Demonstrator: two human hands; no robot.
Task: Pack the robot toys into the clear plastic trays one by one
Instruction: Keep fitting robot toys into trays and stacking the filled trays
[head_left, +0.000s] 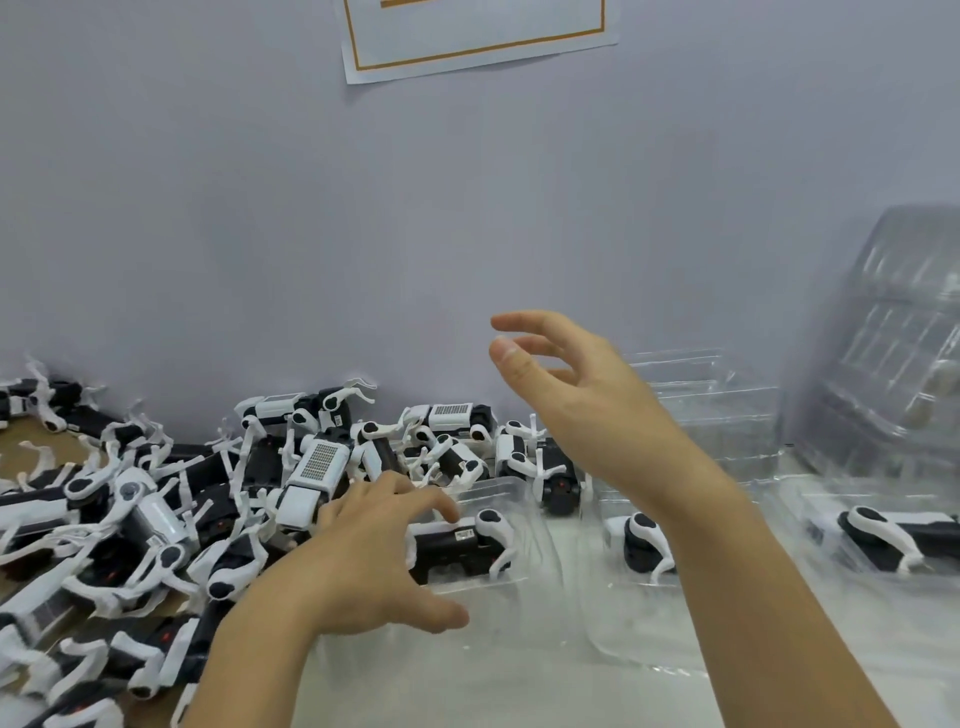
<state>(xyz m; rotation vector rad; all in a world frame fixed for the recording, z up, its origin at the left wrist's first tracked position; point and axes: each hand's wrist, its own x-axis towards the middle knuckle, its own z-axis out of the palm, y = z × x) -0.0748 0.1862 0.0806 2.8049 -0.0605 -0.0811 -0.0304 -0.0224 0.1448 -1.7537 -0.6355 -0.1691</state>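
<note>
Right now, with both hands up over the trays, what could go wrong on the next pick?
1. The robot toys in the pile lie with legs interlocked, so lifting one may drag its neighbours along.
2. The left hand hovers open over the packed toy in the near tray; a careless sweep could knock it out.
3. The right hand is raised near the leaning tray stack, which may topple if bumped.

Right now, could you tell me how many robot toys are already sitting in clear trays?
3: one under the left hand, one behind the right forearm, one far right. Others may be hidden.
</note>
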